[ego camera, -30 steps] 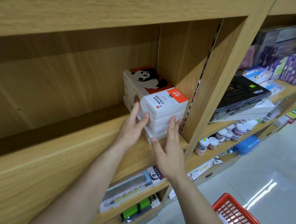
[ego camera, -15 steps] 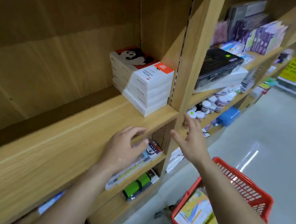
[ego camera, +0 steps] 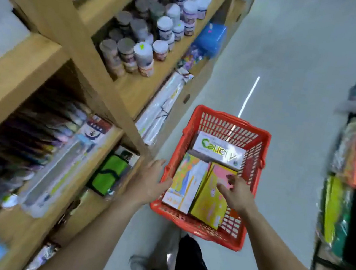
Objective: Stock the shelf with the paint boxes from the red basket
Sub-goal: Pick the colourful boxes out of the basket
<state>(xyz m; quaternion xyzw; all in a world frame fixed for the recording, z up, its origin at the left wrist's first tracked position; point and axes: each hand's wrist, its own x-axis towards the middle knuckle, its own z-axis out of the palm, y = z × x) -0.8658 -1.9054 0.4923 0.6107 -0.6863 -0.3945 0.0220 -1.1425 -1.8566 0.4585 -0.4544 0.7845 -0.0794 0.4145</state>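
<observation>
The red basket (ego camera: 256, 168) sits on the floor by the wooden shelf (ego camera: 76, 37). Inside lie a white and yellow paint box (ego camera: 185, 181), a yellow and pink paint box (ego camera: 208, 203) and a white box with green lettering (ego camera: 219, 150) at the far end. My left hand (ego camera: 151, 182) hovers open at the basket's left rim. My right hand (ego camera: 236, 193) is open above the yellow and pink box, fingers spread, holding nothing. The view is blurred by motion.
Paint jars (ego camera: 138, 50) crowd the middle shelf board. Packs of pens and a green pouch (ego camera: 108, 174) fill the lower shelf. A blue box (ego camera: 211, 38) lies further along. Another rack of goods (ego camera: 352, 180) stands at the right. Grey floor runs between.
Both hands left the stacked white boxes on the upper shelf and dropped down to the basket. My view swung from the shelf down to the floor.
</observation>
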